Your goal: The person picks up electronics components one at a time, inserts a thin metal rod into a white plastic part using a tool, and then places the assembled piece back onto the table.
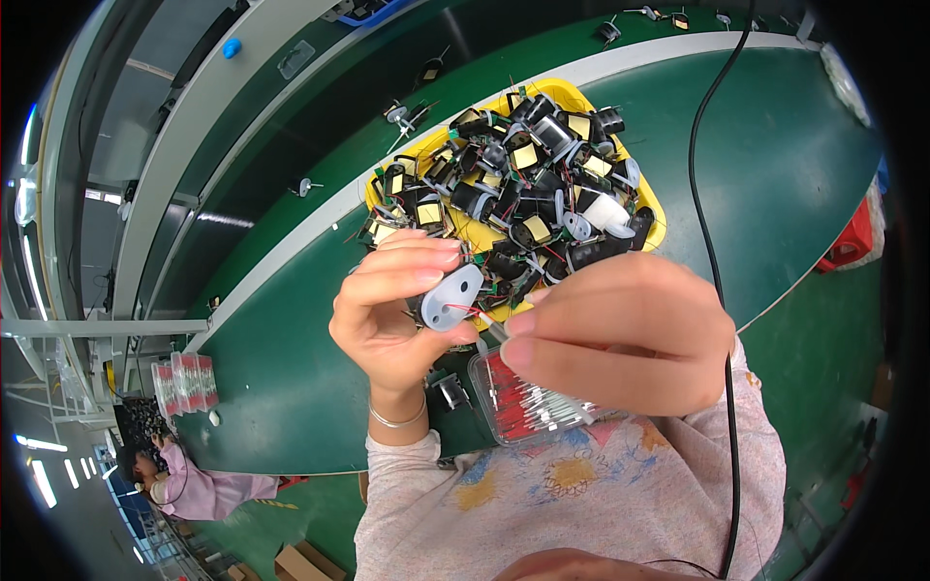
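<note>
My left hand (pixel 392 305) pinches a small black part with a light grey oval cap (pixel 449 308) between fingers and thumb. The cap has several holes, and a thin red wire (pixel 463 308) shows at its lower face. My right hand (pixel 625 334) is closed on a slender light-coloured piece (pixel 490 323) whose tip meets the red wire. Most of that piece is hidden by the fingers, so its kind is unclear. Just beyond the hands stands a yellow bin (pixel 651 198), heaped with black cylindrical parts bearing grey caps, wires and pale yellow pads.
Below my right hand lies a clear plastic box (pixel 496 424) of thin red and white pieces. More such boxes (pixel 184 382) stand at the green table's left end. A black cable (pixel 696 174) hangs down on the right. Loose parts (pixel 405 118) lie beyond the pale rail. Another person (pixel 208 481) sits far left.
</note>
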### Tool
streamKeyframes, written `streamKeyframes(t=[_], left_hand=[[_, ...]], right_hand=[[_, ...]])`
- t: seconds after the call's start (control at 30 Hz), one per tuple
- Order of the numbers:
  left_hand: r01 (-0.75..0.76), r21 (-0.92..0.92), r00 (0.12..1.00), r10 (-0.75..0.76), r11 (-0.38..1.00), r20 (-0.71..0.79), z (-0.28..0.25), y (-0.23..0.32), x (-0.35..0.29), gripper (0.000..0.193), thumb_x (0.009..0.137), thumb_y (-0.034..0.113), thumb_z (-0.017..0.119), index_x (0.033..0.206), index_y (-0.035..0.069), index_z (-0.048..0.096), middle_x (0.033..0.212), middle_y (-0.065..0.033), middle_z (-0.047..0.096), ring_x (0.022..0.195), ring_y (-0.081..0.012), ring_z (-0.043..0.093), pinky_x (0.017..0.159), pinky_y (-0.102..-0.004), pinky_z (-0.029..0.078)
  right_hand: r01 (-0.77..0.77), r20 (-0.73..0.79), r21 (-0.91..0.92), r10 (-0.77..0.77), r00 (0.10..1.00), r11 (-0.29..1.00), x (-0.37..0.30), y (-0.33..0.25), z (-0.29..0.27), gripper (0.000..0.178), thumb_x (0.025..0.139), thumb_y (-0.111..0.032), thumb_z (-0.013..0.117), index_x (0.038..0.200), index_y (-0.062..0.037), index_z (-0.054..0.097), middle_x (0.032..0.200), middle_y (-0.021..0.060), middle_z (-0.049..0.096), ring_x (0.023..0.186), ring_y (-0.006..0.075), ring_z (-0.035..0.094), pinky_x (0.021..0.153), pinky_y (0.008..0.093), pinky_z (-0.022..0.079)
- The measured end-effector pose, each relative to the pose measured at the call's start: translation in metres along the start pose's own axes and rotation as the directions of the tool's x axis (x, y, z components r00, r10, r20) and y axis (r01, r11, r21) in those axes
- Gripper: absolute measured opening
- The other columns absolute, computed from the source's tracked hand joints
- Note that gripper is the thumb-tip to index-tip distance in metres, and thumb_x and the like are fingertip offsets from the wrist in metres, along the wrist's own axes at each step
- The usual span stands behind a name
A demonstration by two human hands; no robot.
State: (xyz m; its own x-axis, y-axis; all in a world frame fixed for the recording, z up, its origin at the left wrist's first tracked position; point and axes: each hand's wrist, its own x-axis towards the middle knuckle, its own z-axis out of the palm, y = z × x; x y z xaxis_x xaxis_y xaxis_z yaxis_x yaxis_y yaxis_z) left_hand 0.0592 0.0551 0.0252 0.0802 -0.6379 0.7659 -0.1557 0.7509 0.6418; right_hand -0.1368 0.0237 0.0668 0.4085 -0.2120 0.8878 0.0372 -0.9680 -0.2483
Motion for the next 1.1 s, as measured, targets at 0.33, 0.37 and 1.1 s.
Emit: streamKeyframes(t=[0.33,0.37,1.1], left_hand=[[-0.033,0.051,0.999,0.033,0.998,0.004,0.0009,0.0002,0.0018,0.046,0.058,0.022,0.082,0.089,0.003,0.054,0.086,-0.0143,0.064,0.083,-0.0270,0.062,0.080,-0.0390,0.044],[-0.043,0.078,0.999,0.044,0.996,-0.010,0.0019,0.0002,0.0016,0.046,0.058,0.022,0.082,0.088,0.003,0.055,0.085,-0.0144,0.063,0.083,-0.0271,0.062,0.078,-0.0386,0.044],[-0.035,-0.002,0.999,0.035,0.999,0.006,0.0049,0.0040,0.0001,0.047,0.057,0.024,0.082,0.089,0.003,0.054,0.083,-0.0141,0.063,0.080,-0.0273,0.062,0.072,-0.0368,0.044]], right_hand=[[0.107,-0.104,-0.124,-0.121,0.987,0.986,-0.0032,-0.0011,0.0094,0.027,0.083,-0.020,0.050,0.081,0.0015,0.066,0.080,0.0124,0.063,0.066,0.0205,0.061,0.060,0.0267,0.052],[0.104,-0.109,-0.130,-0.118,0.987,0.986,-0.0035,-0.0010,0.0092,0.027,0.083,-0.020,0.051,0.081,0.0015,0.066,0.080,0.0126,0.063,0.066,0.0206,0.061,0.059,0.0266,0.052],[0.032,-0.106,-0.011,-0.033,0.994,0.999,-0.0016,-0.0017,0.0054,0.019,0.076,-0.016,0.057,0.080,-0.0004,0.067,0.082,0.0102,0.063,0.065,0.0176,0.059,0.058,0.0239,0.050]])
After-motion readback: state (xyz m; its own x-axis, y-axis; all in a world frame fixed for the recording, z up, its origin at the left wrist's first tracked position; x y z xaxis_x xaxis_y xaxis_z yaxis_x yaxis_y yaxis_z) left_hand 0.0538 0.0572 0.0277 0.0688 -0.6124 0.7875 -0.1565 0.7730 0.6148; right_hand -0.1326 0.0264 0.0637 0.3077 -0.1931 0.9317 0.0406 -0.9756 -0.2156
